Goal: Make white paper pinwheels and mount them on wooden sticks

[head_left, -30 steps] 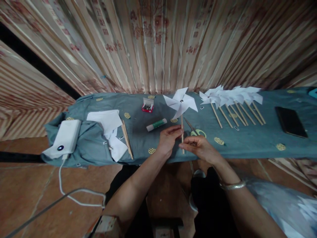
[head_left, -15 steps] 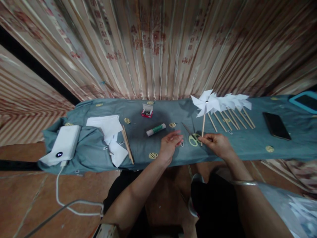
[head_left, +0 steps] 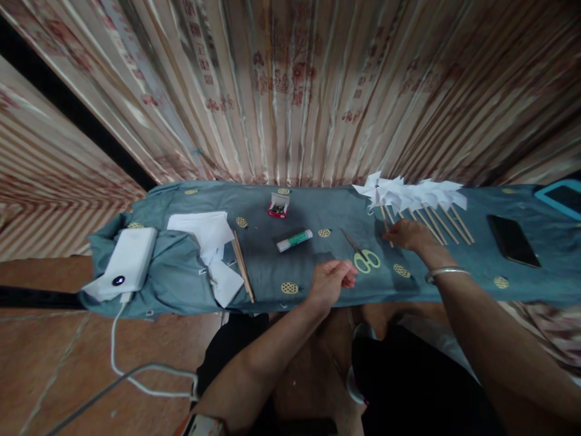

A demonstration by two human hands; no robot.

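Observation:
In the head view my right hand [head_left: 406,235] pinches the wooden stick of a white paper pinwheel [head_left: 376,188] near its lower end. This pinwheel is at the left end of a row of overlapping white paper pinwheels [head_left: 431,195], with their sticks pointing toward me. My left hand [head_left: 333,280] is over the cloth's near edge, its fingers loosely curled and nothing visible in them. Just beyond its fingertips lie scissors with pale green handles [head_left: 367,261]. A glue stick [head_left: 295,240] lies farther left, and behind it is a small open red box [head_left: 278,208] of tiny dark pieces.
White paper sheets [head_left: 204,229] and loose wooden sticks [head_left: 243,266] lie on the left. Beyond them is a white power bank [head_left: 135,257] with a cable [head_left: 115,339]. A dark phone [head_left: 512,240] and a blue-framed device [head_left: 551,195] are on the right. A patterned curtain [head_left: 290,91] hangs behind.
My right hand has moved right and away from me, bringing the pinwheel down against the row and clear of the scissors. My left hand has shifted right and nearer me, its fingers more curled.

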